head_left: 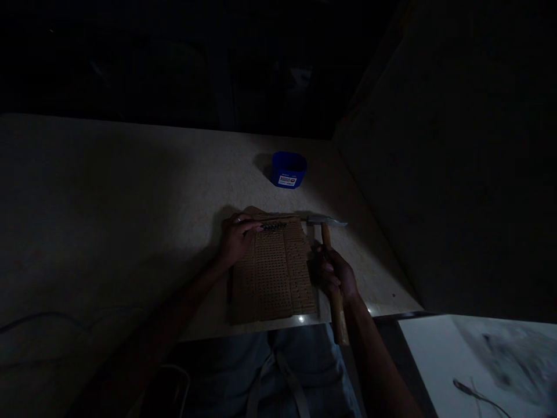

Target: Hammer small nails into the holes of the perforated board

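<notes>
A brown board (273,273) with rows of small dark dots lies on the pale table near its front edge. My left hand (237,235) rests on the board's upper left corner, fingers pinched at a short row of dark nails (274,226) near the top edge. My right hand (337,274) is closed round the wooden handle of a hammer (324,232), whose metal head lies just beyond the board's top right corner.
A small blue tub (288,169) with a label stands farther back on the table (130,191). A dark wall rises on the right. A white sheet (478,360) lies at the lower right. The room is very dim.
</notes>
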Available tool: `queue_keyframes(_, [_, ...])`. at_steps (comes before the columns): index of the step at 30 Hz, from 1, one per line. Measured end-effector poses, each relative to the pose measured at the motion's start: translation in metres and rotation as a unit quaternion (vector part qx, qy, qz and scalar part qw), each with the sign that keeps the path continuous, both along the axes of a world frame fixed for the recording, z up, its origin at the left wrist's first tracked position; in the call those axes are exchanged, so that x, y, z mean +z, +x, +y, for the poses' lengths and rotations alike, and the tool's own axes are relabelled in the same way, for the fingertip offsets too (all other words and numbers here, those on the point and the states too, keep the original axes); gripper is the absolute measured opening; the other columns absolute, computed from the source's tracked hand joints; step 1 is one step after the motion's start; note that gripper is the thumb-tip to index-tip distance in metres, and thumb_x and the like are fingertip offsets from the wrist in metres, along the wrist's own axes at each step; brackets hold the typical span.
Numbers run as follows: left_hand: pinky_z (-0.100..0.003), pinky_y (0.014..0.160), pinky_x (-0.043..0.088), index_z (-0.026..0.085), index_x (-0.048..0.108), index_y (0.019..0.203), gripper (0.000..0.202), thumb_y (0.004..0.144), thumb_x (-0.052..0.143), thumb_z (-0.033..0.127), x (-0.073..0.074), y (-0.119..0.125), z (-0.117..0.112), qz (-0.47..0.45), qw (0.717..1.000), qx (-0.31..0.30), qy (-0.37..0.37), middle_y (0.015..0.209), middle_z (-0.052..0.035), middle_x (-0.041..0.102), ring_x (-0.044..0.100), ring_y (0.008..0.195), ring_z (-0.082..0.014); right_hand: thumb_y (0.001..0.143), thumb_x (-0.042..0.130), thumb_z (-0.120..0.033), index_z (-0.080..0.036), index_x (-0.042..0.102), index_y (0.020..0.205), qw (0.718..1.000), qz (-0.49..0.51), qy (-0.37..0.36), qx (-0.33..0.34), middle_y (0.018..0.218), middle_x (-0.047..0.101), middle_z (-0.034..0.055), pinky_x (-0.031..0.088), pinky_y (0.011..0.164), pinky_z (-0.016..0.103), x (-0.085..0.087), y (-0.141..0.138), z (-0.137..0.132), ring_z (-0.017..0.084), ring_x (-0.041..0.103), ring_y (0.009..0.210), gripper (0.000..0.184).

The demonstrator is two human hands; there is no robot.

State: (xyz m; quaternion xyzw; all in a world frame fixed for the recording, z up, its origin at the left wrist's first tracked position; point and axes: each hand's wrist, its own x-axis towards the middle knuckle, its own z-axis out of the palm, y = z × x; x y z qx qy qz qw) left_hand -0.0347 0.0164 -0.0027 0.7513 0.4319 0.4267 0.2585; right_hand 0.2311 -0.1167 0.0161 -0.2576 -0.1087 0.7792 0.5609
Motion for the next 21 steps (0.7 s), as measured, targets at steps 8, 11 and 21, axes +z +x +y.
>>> queue_keyframes(8, [-0.036, 0.082, 0.053, 0.026, 0.082, 0.089, 0.014, 0.089, 0.068, 0.028, -0.003, -0.001, 0.000, -0.029, 1.000, -0.006, -0.008, 0.089, -0.0042, 0.074, 0.066, 0.086, -0.0200, 0.101, 0.054, -0.033, -0.018, 0.059, 0.100, 1.000, 0.008, 0.022, 0.004, 0.057, 0.048, -0.0116, 0.032, 0.025, 0.010, -0.001, 0.000, 0.000, 0.002, 0.026, 0.029, 0.016])
queue_keyframes(11, [-0.035, 0.080, 0.053, 0.026, 0.082, 0.089, 0.014, 0.089, 0.068, 0.027, -0.005, 0.000, 0.001, -0.032, 0.999, -0.004, 0.011, 0.088, -0.0041, 0.074, 0.066, 0.084, -0.0195, 0.101, 0.055, -0.034, -0.018, 0.060, 0.100, 1.000, 0.005, 0.017, 0.000, 0.056, 0.047, -0.0118, 0.030, 0.025, 0.010, 0.000, -0.001, 0.000, 0.002, 0.024, 0.028, 0.016])
queue_keyframes(21, [-0.032, 0.076, 0.053, 0.025, 0.081, 0.088, 0.012, 0.090, 0.070, 0.024, -0.010, 0.000, 0.002, -0.016, 0.998, -0.009, 0.054, 0.086, -0.0029, 0.074, 0.067, 0.082, -0.0173, 0.086, 0.069, -0.042, -0.022, 0.055, 0.093, 0.982, -0.180, -0.012, -0.058, 0.051, 0.041, -0.0135, 0.024, 0.024, 0.012, 0.021, -0.015, -0.002, 0.003, 0.020, 0.029, 0.025])
